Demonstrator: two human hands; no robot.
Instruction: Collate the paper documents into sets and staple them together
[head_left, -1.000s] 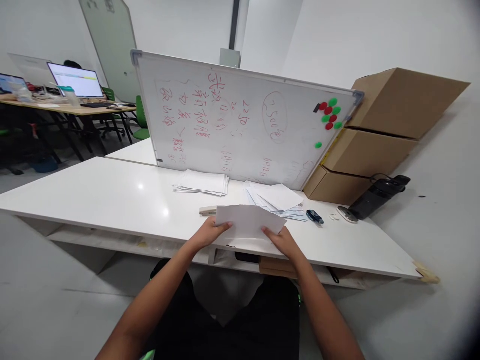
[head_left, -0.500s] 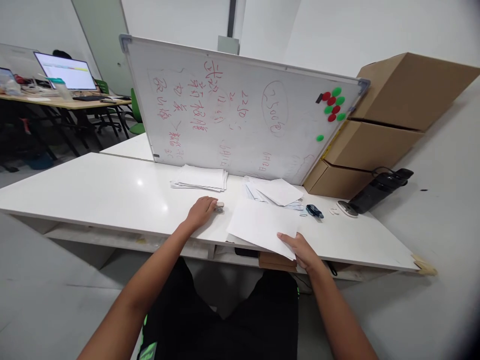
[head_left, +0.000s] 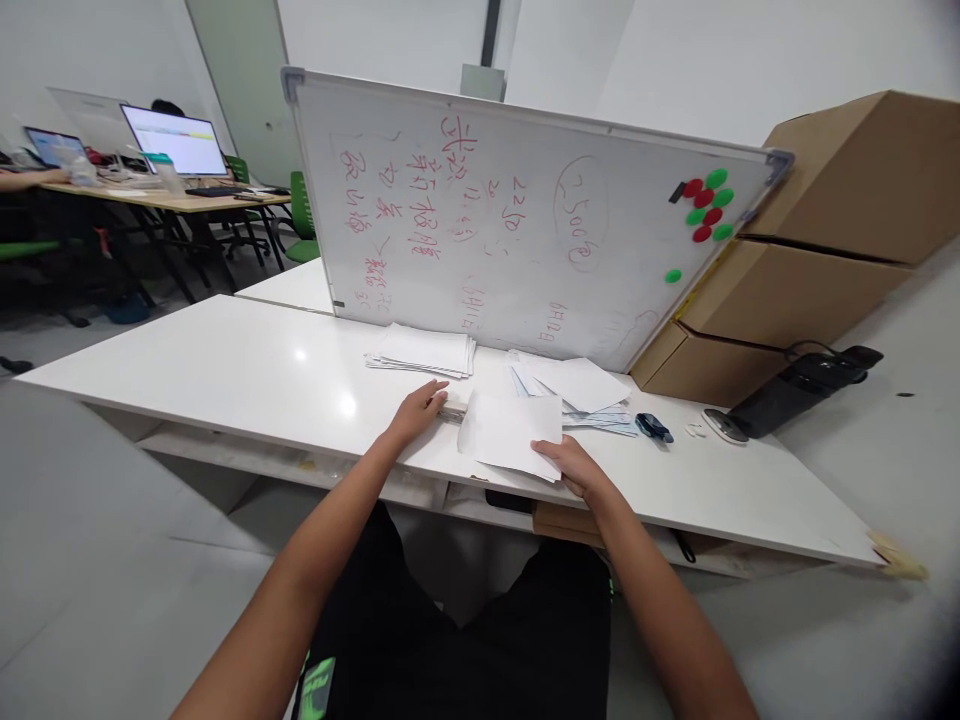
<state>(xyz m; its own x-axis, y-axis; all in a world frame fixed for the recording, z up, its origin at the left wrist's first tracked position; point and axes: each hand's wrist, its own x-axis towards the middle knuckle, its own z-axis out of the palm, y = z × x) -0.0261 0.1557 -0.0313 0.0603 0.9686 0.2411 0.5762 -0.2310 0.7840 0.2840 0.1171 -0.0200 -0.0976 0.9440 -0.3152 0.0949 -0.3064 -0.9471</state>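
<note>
My right hand (head_left: 581, 468) grips a few white paper sheets (head_left: 510, 432) by their right edge, thumb on top. The sheets are held tilted over the front of the desk. Their left edge meets a small light-grey stapler (head_left: 452, 411), and the paper partly covers it. My left hand (head_left: 417, 412) is closed about the stapler's left end; some of its fingers are hidden. Behind my left hand lies a stack of white papers (head_left: 424, 352). Beyond the held sheets is a looser, fanned pile of papers (head_left: 589, 385), some bluish.
A whiteboard (head_left: 480, 220) with red writing and round magnets leans behind the white desk (head_left: 225, 360). To the right are a dark blue object (head_left: 654, 428), small white pieces (head_left: 696, 431), a black bottle (head_left: 795, 390) and stacked cardboard boxes (head_left: 825, 250). A person's arm shows far left.
My right hand has moved the sheets left, so their left edge has come to the stapler. My left hand stays at the stapler. The view has shifted slightly.
</note>
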